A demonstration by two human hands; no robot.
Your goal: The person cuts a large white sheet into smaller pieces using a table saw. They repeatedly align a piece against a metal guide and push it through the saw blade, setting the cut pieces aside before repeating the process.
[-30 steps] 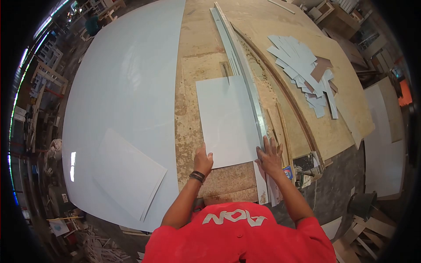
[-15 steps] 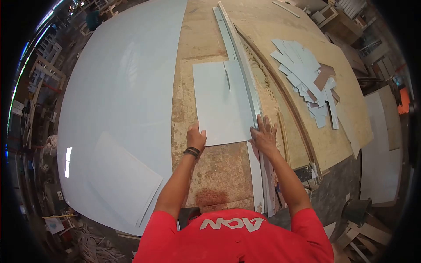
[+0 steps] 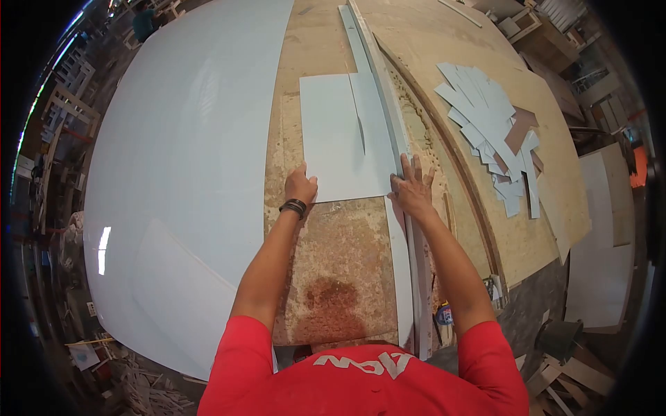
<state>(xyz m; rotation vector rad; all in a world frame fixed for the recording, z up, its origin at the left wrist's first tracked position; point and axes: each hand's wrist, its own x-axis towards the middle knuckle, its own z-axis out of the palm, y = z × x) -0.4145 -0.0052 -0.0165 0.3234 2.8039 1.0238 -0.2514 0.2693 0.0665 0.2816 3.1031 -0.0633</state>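
Observation:
A white panel (image 3: 333,139) lies flat on the worn wooden table. A thin saw blade (image 3: 361,132) rises through it, and a slit runs from the blade to the panel's far edge. My left hand (image 3: 302,186) grips the near left corner, thumb and fingers closed on the edge. At the near right corner my right hand (image 3: 414,188) has its fingers spread over the long straight fence (image 3: 383,90), its thumb side touching the panel. The panel's right edge runs along this fence. Beyond the panel lies a narrow white strip (image 3: 354,38) beside the fence.
A large glossy white sheet (image 3: 180,139) covers the left side. Right of the fence, a pile of white offcuts (image 3: 485,118) lies on a plywood board (image 3: 555,166). A tape measure (image 3: 444,315) sits near my right forearm. Wood scraps (image 3: 576,374) lie at lower right.
The panel has slid forward along the fence, with both hands moving along. The slit from its far edge has grown longer.

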